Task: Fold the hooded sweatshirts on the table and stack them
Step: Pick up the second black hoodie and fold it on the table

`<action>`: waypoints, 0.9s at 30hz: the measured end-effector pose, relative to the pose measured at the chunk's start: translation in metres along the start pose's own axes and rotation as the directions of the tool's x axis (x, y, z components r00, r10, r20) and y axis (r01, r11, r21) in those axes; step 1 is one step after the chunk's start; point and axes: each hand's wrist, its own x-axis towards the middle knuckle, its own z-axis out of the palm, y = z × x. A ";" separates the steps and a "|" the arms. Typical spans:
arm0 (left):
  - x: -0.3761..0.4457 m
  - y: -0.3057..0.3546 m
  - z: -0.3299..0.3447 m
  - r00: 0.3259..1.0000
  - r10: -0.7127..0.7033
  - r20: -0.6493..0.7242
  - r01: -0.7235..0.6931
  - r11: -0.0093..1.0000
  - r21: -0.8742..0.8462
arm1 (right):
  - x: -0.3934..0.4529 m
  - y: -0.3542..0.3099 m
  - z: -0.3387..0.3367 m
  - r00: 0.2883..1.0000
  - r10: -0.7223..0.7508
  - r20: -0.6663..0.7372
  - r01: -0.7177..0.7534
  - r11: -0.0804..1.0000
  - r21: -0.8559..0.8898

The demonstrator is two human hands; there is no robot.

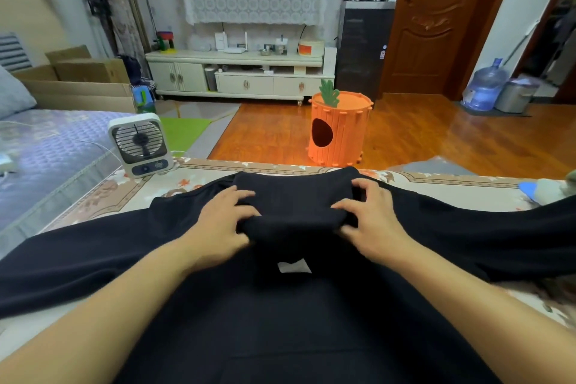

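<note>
A black hooded sweatshirt (pixel 280 315) lies spread flat across the table (pixel 452 187), its sleeves stretched out to the left and right. The hood (pixel 293 193) lies at the far side, bunched up in the middle. My left hand (pixel 221 221) grips the hood's left edge, thumb underneath the fold. On the hood's right edge, my right hand (pixel 371 221) pinches the cloth between thumb and fingers. A small white label (pixel 293 266) shows just below the hood.
A white desk fan (pixel 140 143) stands on the table's far left corner. A blue and grey item (pixel 548 188) lies at the far right edge. A bed (pixel 46 146) adjoins the table on the left. An orange carrot-shaped bin (pixel 338 129) stands on the floor beyond.
</note>
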 end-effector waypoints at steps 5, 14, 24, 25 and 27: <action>0.068 0.010 -0.043 0.972 -0.137 -0.192 0.037 0.893 -0.449 | 0.062 -0.017 -0.031 0.966 0.190 -0.177 -0.086 0.877 0.473; 0.086 0.004 0.021 0.852 -0.357 -0.382 0.220 0.908 -0.356 | 0.101 0.026 0.012 0.989 0.124 -0.084 -0.105 0.975 0.196; 0.096 0.039 0.045 0.842 -0.208 -0.498 0.311 0.941 0.133 | 0.080 0.015 0.023 0.910 -0.250 -0.331 0.116 0.919 -0.377; 0.092 0.029 0.029 0.833 -0.139 -0.536 0.259 0.953 0.155 | 0.083 0.021 0.009 0.858 -0.315 -0.405 0.140 0.904 -0.405; 0.077 0.001 0.003 0.842 0.043 -0.538 0.142 0.944 0.298 | 0.081 0.041 -0.014 0.740 -0.521 -0.425 0.249 0.800 -0.546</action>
